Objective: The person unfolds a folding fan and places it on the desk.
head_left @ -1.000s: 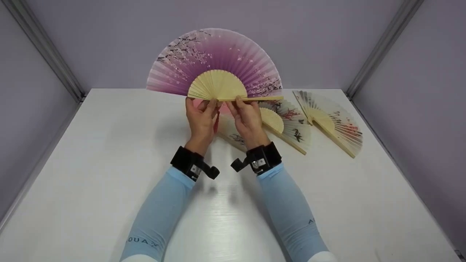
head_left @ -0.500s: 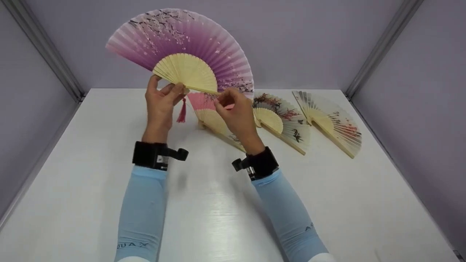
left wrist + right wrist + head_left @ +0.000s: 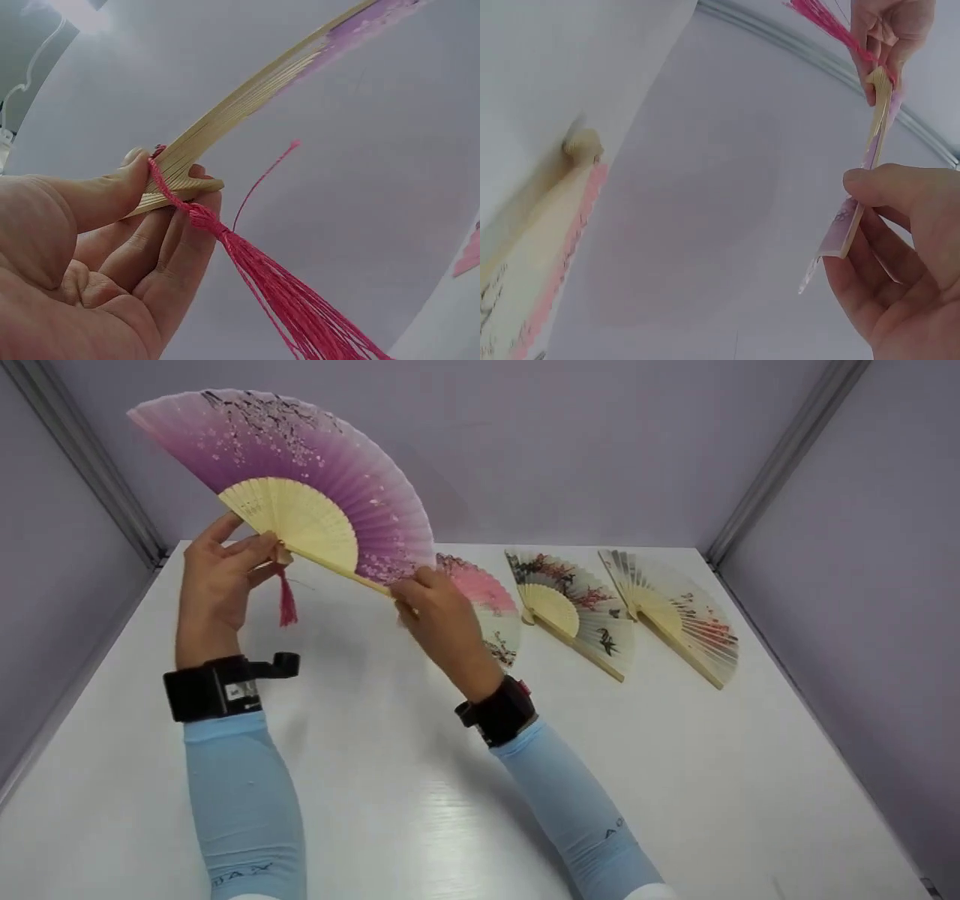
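Note:
A spread purple fan with pale bamboo ribs and blossom print is held up above the white table at the left. My left hand pinches its pivot end, where a red tassel hangs down. My right hand pinches the outer guard stick at the fan's lower right edge. In the left wrist view the tassel trails below my fingers.
Three more spread fans lie in a row on the table at the back: a pink one partly behind my right hand, one with red blossoms, and a pale one. Lilac walls enclose the table.
Both hands have carried the purple fan up and to the left. The right hand slid out along the guard stick, uncovering the pink fan on the table.

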